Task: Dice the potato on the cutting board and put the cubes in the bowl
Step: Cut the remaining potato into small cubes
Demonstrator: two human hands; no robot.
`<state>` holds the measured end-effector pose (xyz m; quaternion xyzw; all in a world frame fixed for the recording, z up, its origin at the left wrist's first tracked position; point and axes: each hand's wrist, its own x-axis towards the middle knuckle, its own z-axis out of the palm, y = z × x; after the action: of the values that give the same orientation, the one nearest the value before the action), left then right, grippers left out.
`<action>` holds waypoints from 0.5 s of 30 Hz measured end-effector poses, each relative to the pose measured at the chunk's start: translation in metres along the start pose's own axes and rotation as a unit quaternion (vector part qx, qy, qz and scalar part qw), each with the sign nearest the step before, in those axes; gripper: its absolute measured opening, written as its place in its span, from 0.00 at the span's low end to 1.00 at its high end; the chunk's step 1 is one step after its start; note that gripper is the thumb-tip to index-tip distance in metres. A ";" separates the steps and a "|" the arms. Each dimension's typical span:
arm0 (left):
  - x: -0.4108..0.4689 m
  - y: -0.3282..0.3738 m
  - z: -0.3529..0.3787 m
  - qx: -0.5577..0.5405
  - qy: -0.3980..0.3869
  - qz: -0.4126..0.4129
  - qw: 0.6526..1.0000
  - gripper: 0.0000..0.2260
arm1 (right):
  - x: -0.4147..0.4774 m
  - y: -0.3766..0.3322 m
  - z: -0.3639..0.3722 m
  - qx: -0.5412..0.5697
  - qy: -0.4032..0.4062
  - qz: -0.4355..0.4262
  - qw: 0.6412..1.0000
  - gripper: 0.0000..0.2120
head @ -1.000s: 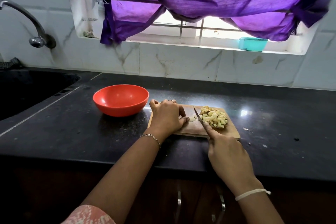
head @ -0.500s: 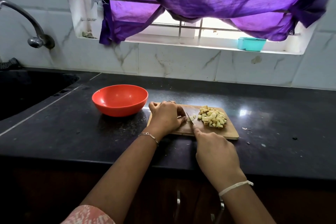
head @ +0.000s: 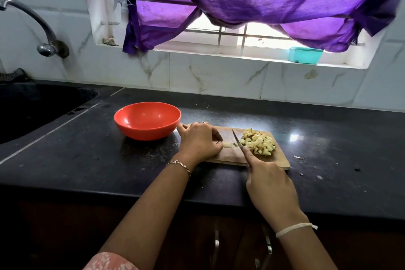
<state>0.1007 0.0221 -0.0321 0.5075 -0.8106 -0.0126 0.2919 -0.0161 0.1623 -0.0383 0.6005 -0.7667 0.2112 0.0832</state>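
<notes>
A wooden cutting board (head: 228, 158) lies on the black counter. On its right half sits a pile of pale potato cubes (head: 258, 142). My left hand (head: 199, 140) rests on the board's left part with curled fingers and pinches a small remaining potato piece (head: 227, 144). My right hand (head: 269, 184) grips a knife (head: 237, 140) whose blade points away from me, between that piece and the pile. An orange-red bowl (head: 147, 119), with nothing in it, stands just left of the board.
A dark sink (head: 32, 107) with a curved tap (head: 32, 26) is at the far left. Small peel scraps (head: 298, 156) lie on the counter right of the board. A teal box (head: 305, 55) sits on the window sill under a purple curtain.
The knife went left against the held piece, then back right next to the pile. A short bit of potato now shows beyond my left fingertips. My left hand stayed in place.
</notes>
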 end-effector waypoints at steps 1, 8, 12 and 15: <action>0.000 0.000 0.000 0.003 0.002 0.000 1.000 0.08 | -0.003 0.000 0.000 0.004 0.000 -0.008 1.000 0.30; 0.001 0.001 0.001 0.006 -0.002 0.001 1.000 0.08 | -0.006 -0.003 0.002 -0.018 -0.001 -0.038 0.999 0.28; 0.003 0.000 0.001 0.005 -0.017 0.011 1.000 0.08 | -0.001 -0.009 0.003 -0.055 -0.018 -0.054 0.997 0.28; 0.004 -0.001 0.001 0.006 -0.027 0.016 0.999 0.09 | 0.003 -0.020 0.006 -0.086 -0.018 -0.065 0.994 0.29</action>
<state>0.0998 0.0184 -0.0312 0.4953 -0.8264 -0.0170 0.2672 0.0027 0.1538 -0.0381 0.6432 -0.7429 0.1278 0.1344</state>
